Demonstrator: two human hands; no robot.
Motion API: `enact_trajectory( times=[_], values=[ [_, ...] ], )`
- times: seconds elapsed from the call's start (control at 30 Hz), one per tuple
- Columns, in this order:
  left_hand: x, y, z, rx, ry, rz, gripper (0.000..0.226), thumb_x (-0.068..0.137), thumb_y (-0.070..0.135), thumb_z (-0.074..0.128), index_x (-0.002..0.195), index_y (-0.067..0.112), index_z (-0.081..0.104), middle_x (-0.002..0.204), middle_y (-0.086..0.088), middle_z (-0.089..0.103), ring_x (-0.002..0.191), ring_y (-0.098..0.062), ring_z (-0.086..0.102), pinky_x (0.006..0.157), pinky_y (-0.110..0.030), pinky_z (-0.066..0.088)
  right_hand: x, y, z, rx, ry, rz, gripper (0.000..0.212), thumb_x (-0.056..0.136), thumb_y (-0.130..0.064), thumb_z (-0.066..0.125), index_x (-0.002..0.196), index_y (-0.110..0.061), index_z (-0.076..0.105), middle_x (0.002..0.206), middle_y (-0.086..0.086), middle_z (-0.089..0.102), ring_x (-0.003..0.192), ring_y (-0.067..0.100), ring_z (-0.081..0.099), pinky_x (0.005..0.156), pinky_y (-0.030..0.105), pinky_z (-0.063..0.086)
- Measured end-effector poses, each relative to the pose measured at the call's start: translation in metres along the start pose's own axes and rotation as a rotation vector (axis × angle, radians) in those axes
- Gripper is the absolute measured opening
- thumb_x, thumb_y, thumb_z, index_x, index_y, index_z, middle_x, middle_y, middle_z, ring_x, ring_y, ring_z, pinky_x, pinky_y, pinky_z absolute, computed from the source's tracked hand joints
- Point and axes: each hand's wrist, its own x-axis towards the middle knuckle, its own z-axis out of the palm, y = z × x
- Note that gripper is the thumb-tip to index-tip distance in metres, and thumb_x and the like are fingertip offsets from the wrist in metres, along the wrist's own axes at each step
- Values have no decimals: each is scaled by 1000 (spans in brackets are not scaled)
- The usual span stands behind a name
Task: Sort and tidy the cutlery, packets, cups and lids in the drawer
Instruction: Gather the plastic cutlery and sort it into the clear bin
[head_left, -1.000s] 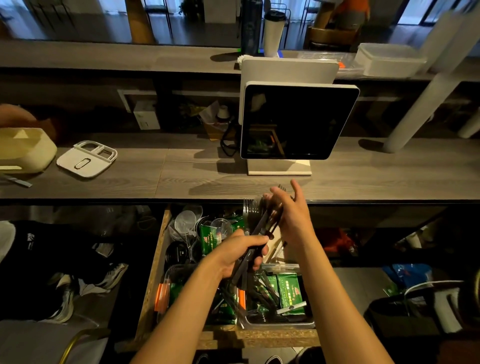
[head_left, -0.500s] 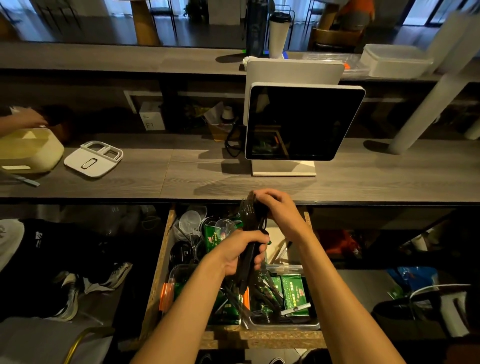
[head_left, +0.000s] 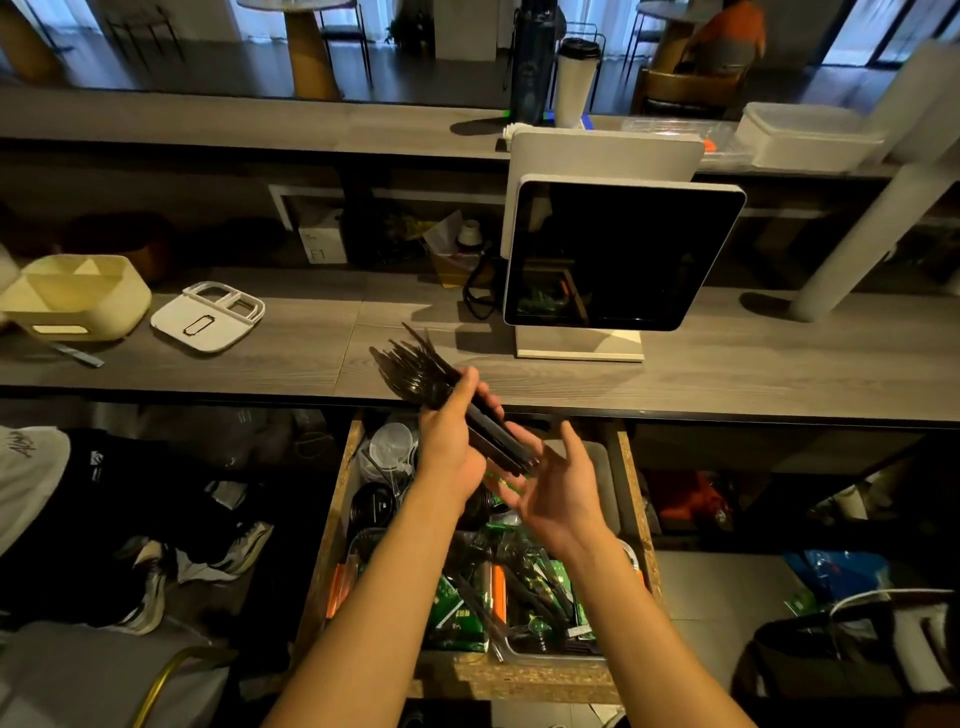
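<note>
Head view looks down over an open wooden drawer (head_left: 332, 525) beneath a grey wood-grain counter (head_left: 727, 374). The left hand (head_left: 451, 447) grips a bundle of black plastic forks (head_left: 447, 395), fingers curled round the handles about midway; the tines fan out to the far left over the counter's near edge and the handle ends point to the near right. The right hand (head_left: 558, 493) sits just beside those handle ends, palm turned up and fingers spread apart and relaxed, its fingertips close to or touching the ends; which cannot be told. Both hands hang above the drawer. Inside it, clear plastic cups (head_left: 390, 447) crowd the far left corner, a black lid (head_left: 371, 506) lies nearer, and green packets (head_left: 454, 618) mix with loose black cutlery and orange-handled items (head_left: 497, 587) at the near end, partly in a metal tray (head_left: 556, 656). On the counter stand a point-of-sale screen (head_left: 621, 254), dark, to the right, a cream compartment container (head_left: 78, 296) at the far left, and a white compartment lid (head_left: 208, 316) beside it. A white cup with a dark lid (head_left: 575, 83) stands on the higher far shelf.
</note>
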Motion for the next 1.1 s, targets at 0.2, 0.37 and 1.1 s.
enact_trajectory(
  times=[0.2, 0.37, 1.1],
  values=[
    [-13, -21, -3, 12, -33, 42, 37, 73, 19, 75, 107, 10, 61, 79, -2, 64, 79, -18, 65, 79, -37, 54, -7, -7, 24, 231, 87, -65, 34, 97, -28, 55, 119, -5, 65, 116, 15, 69, 112, 31, 64, 87, 38, 53],
    [-18, -39, -8, 76, -15, 20, 16, 88, 17, 70, 90, 8, 57, 68, -3, 58, 66, -17, 60, 81, -40, 56, -9, -1, 27, 139, 72, 4, 38, 102, -39, 45, 93, -7, 64, 89, 11, 70, 95, 27, 66, 82, 40, 52],
    [-13, -103, -49, 796, -344, -738, 6, 92, 2, 64, 92, 5, 59, 65, -8, 62, 58, -23, 63, 60, -35, 58, 47, -8, -72, -303, 15, 9, 4, 84, 4, 64, 85, 1, 62, 73, 14, 63, 59, 21, 64, 57, 31, 56]
  ],
)
